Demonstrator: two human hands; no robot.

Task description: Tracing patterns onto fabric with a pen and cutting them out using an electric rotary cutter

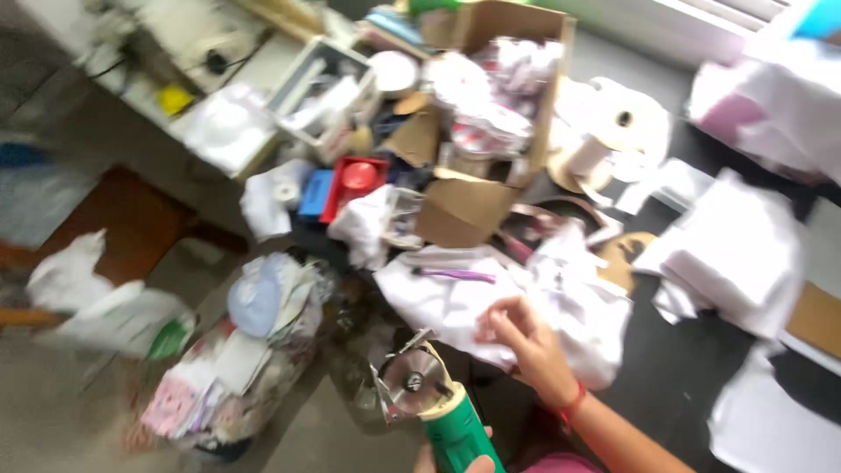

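My left hand shows only its fingertips at the bottom edge. It grips the green handle of an electric rotary cutter, whose round metal blade points up and left over the table's edge. My right hand, with a red band at the wrist, rests with curled fingers on a crumpled piece of white fabric just right of the blade. A thin purple tool lies on that fabric. The picture is blurred by motion.
The dark table carries stacks of white cut pieces, white tape rolls, an open cardboard box of clutter and a red container. Left on the floor are a bag of scraps and a wooden stool.
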